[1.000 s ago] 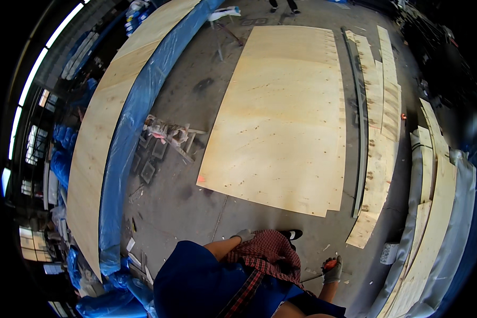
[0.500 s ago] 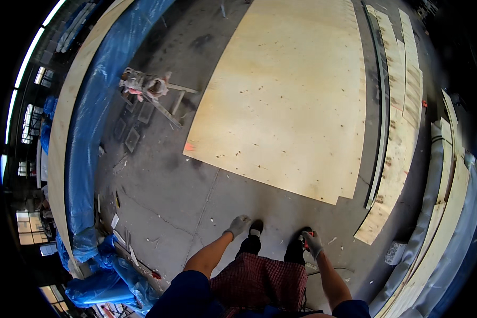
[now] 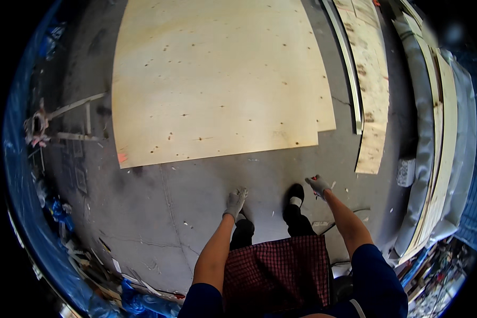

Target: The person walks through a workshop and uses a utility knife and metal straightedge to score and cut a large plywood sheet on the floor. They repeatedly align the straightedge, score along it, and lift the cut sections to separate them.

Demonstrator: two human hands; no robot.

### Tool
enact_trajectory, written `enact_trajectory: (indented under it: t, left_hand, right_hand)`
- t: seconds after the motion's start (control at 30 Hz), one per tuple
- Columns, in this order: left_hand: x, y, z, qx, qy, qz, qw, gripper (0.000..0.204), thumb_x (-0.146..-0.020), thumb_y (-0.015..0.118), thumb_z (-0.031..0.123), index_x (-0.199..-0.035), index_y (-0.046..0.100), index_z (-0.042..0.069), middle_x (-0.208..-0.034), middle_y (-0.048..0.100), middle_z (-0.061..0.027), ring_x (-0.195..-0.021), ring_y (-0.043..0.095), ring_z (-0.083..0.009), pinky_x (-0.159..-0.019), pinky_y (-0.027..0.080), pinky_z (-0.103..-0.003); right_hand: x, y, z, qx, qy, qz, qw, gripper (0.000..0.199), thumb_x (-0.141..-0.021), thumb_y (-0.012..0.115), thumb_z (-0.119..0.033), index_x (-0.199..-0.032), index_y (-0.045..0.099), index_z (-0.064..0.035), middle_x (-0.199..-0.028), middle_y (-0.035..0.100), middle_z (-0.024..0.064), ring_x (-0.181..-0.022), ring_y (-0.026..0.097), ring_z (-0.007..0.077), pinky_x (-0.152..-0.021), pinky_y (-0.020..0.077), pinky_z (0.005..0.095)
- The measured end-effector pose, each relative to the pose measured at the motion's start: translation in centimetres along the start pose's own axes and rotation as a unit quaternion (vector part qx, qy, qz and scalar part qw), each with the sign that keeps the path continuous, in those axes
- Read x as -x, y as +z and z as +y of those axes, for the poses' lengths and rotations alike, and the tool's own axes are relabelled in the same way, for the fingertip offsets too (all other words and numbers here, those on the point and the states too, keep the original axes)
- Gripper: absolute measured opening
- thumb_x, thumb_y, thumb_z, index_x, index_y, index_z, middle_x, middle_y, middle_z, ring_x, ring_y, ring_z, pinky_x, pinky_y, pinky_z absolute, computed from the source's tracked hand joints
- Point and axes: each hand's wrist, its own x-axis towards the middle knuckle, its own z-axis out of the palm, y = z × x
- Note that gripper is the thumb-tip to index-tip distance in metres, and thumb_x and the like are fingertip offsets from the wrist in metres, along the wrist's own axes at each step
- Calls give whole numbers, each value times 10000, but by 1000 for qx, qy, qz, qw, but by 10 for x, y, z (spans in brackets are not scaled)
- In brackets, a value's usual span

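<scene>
Standing over grey concrete floor (image 3: pixel 196 212), gloved left hand (image 3: pixel 235 200) hanging loose and empty, right hand (image 3: pixel 318 184) curled, contents not discernible. Just ahead, large plywood sheet (image 3: pixel 217 79) lying flat. Probably approaching it; next, bending to grip its near edge.

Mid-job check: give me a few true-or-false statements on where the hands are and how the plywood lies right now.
1. Both hands wear light work gloves. True: left hand, right hand.
2. The left hand grips the plywood sheet. False: it hangs free above the concrete floor, short of the sheet's near edge.
3. The sheet lies flat on the floor. True.
4. The narrow boards lie left of the sheet. False: they lie to its right.
</scene>
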Motion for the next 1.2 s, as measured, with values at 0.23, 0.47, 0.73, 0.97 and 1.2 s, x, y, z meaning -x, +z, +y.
enact_trajectory:
  t: [0.23, 0.47, 0.73, 0.97, 1.2]
  left_hand:
    - [-54, 40, -68, -145, 68, -72, 985, 319, -878, 602, 255, -1081, 584, 10, -981, 640, -161, -906, 622, -265, -814, 486, -366]
    - [-133, 97, 77, -527, 329, 33, 783, 548, -881, 540, 377, -1263, 456, -7, -1339, 411, -239, -1220, 416, -372, -993, 363, -466]
    - [-229, 180, 88, -588, 476, 109, 645, 600, -918, 471, 394, -1328, 383, -36, -1413, 336, -226, -1321, 295, -366, -1074, 273, -444]
    - [-233, 186, 71, -608, 479, 174, 609, 623, -923, 432, 414, -1329, 383, -56, -1406, 349, -235, -1319, 308, -364, -1070, 275, -455]
    - [-228, 186, 77, -617, 454, 163, 622, 624, -901, 454, 376, -1334, 360, -64, -1405, 334, -255, -1310, 308, -391, -1071, 259, -470]
  right_hand:
    - [-60, 19, 56, 141, -17, 154, 978, 508, -755, 605, -452, -1053, 576, -41, -1105, 564, 225, -1018, 569, 366, -874, 455, 443]
    - [-111, -6, 105, 92, -113, 272, 951, 503, -752, 664, -398, -1115, 551, -69, -1080, 570, 189, -994, 559, 375, -832, 462, 441]
    - [-234, -172, 244, -249, 19, 571, 782, 473, -811, 644, -392, -1027, 594, 25, -969, 635, 196, -868, 611, 323, -790, 479, 397]
    - [-338, -268, 201, -665, -210, 343, 629, 253, -865, 659, -247, -916, 548, -26, -606, 444, -24, -460, 386, 68, -420, 331, 216]
    - [-354, -325, 88, -733, -125, 240, 624, 296, -804, 708, -382, -733, 510, -173, -514, 398, -47, -392, 379, 117, -389, 351, 232]
